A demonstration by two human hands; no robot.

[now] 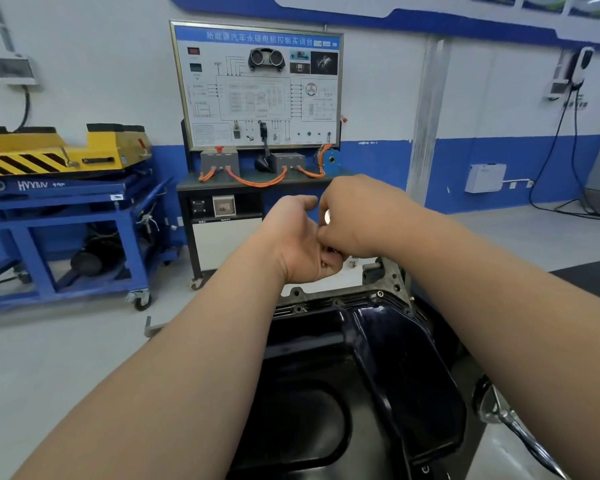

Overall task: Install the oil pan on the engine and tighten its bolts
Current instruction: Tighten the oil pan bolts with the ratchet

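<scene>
Black oil pan (326, 358) on engine (388, 275), left hand (291, 237) cupped palm-up, its grip unclear, right hand (357, 216) grip pinching a bolt (327, 216)

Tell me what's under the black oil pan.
Only the grey engine edge, with bolt holes, shows past the far rim of the oil pan. Everything else beneath is covered by the pan itself.

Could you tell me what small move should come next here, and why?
Probably pick one small metal bolt from the cupped left hand with the right hand and start it in an open hole on the far flange of the glossy black oil pan: the hands meet just above it, and holes there look empty.
</scene>
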